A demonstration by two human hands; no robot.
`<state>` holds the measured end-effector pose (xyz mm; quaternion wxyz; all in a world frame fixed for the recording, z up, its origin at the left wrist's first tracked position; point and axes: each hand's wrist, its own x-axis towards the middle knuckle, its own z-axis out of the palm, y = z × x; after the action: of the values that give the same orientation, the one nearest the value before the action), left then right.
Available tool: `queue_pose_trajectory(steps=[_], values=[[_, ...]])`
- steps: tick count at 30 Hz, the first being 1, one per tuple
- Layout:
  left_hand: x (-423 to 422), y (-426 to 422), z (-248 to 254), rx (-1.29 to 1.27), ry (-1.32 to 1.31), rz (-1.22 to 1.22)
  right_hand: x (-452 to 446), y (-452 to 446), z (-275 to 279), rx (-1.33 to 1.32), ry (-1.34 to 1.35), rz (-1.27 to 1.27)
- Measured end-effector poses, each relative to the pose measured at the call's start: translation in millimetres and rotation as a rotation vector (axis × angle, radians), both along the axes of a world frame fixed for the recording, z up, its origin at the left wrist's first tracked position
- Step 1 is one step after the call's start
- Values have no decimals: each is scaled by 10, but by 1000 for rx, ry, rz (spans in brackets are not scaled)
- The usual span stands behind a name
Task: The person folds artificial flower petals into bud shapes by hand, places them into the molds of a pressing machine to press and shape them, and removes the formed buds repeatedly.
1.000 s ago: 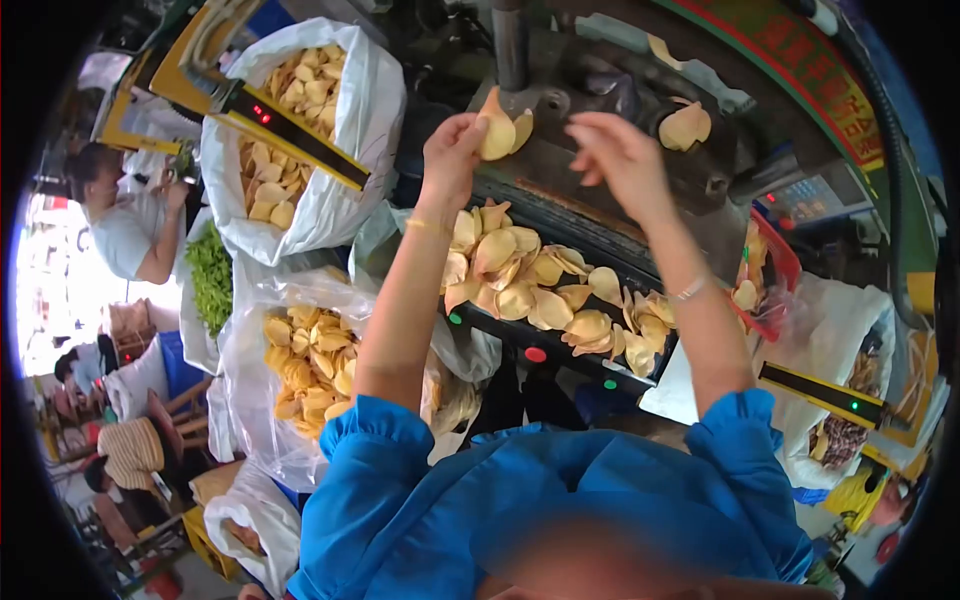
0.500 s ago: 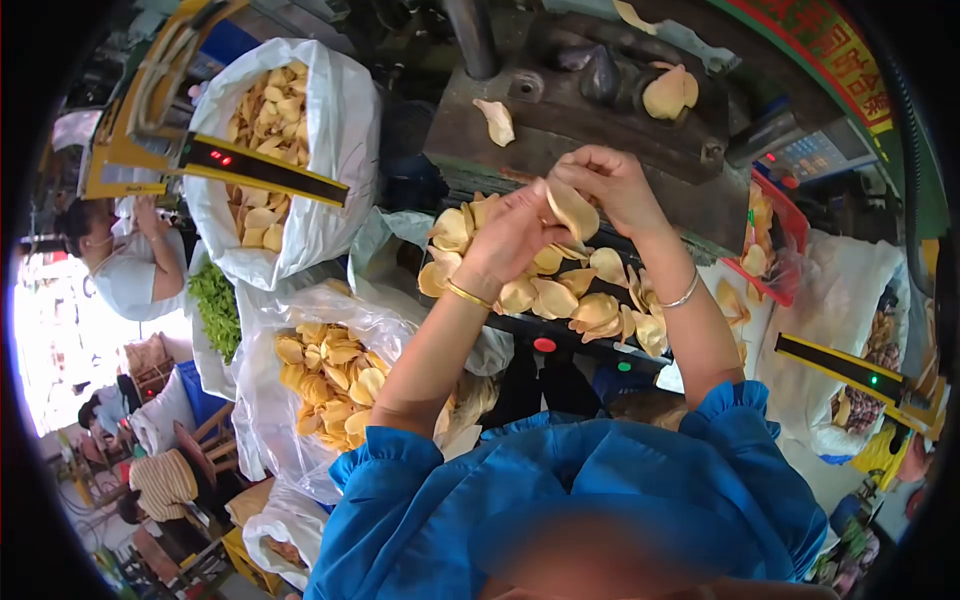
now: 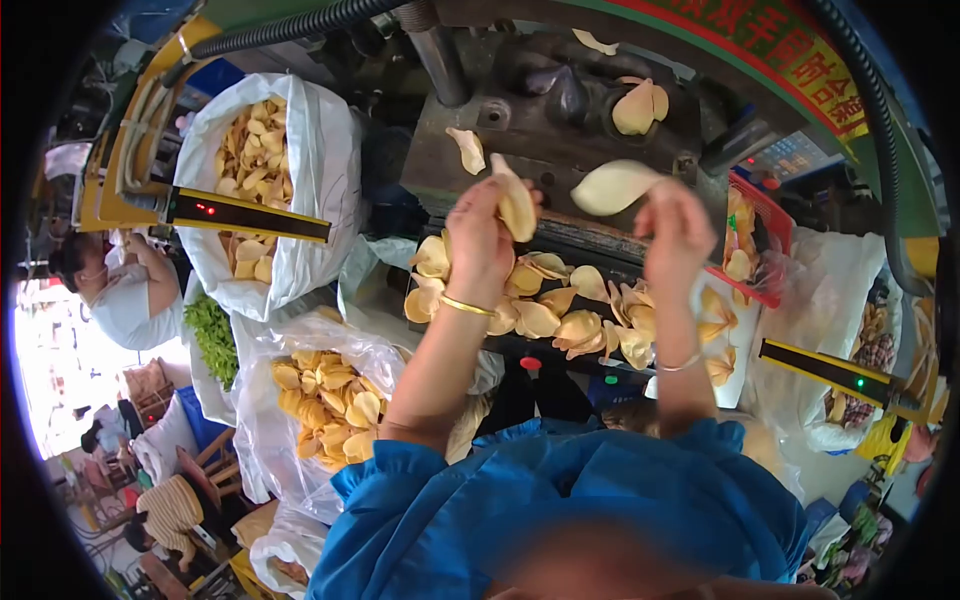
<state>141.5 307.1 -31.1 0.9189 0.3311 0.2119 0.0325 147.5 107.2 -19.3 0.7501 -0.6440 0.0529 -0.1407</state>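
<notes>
My left hand (image 3: 480,240) is closed on a curved yellow-cream petal piece (image 3: 517,208) whose tip points up. To its right, my right hand (image 3: 678,235), blurred by motion, pinches a paler petal piece (image 3: 612,188) by one end. Both hands are just in front of a dark metal mould block (image 3: 540,140) with dark petal-shaped lumps (image 3: 570,98) on it. A loose petal piece (image 3: 467,151) lies on the block's left part, and a small stack of petals (image 3: 637,107) sits at its right. Below my hands, many petals (image 3: 535,317) cover a ledge.
Yellow-black sensor bars (image 3: 250,215) (image 3: 825,368) flank the work area. White bags (image 3: 335,150) (image 3: 255,430) of petals stand at the left. At the right are a red basket (image 3: 778,235) and a control panel (image 3: 785,160). A red button (image 3: 530,363) faces me. Another person (image 3: 130,290) sits far left.
My hands have moved apart. The right one has swung right with a pale petal, while the left keeps a petal. The whole view has shifted slightly down and left.
</notes>
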Motion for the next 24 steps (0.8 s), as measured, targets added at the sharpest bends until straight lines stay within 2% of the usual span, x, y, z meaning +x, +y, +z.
queue_pose_trajectory(steps=[2, 4, 5, 7, 8, 10, 12, 13, 15, 16, 21, 24], values=[[74, 26, 49, 50, -16, -25, 411, -97, 288, -4, 27, 103], [175, -1, 95, 149, -41, -111, 1076, -48, 376, -253, -144, 132], [257, -15, 146, 202, -70, -147, 1381, 41, 356, -440, -320, -7], [402, -25, 253, 269, -132, -162, 1993, 48, 197, -615, -375, -130], [433, -16, 269, 326, -158, -167, 2110, 58, 233, -611, -384, -133], [390, -3, 214, 424, -167, -181, 2165, 95, 265, -1252, -1021, -493], [480, 89, 167, 510, -186, -189, 1849, 259, 346, -1580, -657, -360], [542, 95, 199, 502, -183, -192, 1865, 258, 266, -1588, -654, -357], [657, 88, 310, 529, -150, -206, 1923, 284, 88, -1287, -1109, -151], [721, 77, 361, 519, -158, -228, 1896, 312, 128, -1289, -1111, -137], [1069, 16, 472, 558, -204, -328, 1757, 287, 342, -1195, -1051, -65], [1214, -39, 538, 558, -211, -264, 1818, 244, 261, -1516, -671, -89]])
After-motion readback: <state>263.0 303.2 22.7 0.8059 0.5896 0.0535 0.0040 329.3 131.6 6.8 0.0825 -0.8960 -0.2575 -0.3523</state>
